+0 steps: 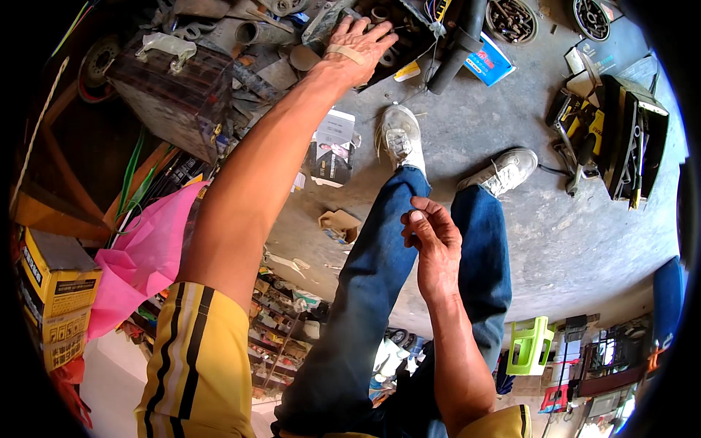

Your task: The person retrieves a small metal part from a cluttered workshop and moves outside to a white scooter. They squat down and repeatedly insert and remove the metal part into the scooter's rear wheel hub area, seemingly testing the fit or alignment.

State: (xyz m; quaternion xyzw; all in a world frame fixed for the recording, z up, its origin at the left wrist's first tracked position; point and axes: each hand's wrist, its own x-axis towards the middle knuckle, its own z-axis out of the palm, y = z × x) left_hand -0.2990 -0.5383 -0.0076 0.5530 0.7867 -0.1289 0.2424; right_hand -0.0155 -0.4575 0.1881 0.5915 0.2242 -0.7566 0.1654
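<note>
My left hand (356,50), a plaster strip across its back, reaches with spread fingers into a dark open container (383,69) of metal parts at the top; what lies under the palm is hidden. My right hand (431,241) hovers over my jeans (372,255) near the knees, fingers loosely curled and apart, with nothing visible in them. Beside the left forearm are a dark wooden case (168,98) with a pale metal piece (164,47) on top and a printed card box (332,146) on the floor. A thick dark pipe (456,58) lies right of the container.
A black toolbox (631,139) with tools stands at the right, near two round trays (511,18) of hardware. Pink sheeting (135,255) and a yellow carton (58,292) are at the left. A green stool (529,343) and cluttered shelves (281,336) appear low in view.
</note>
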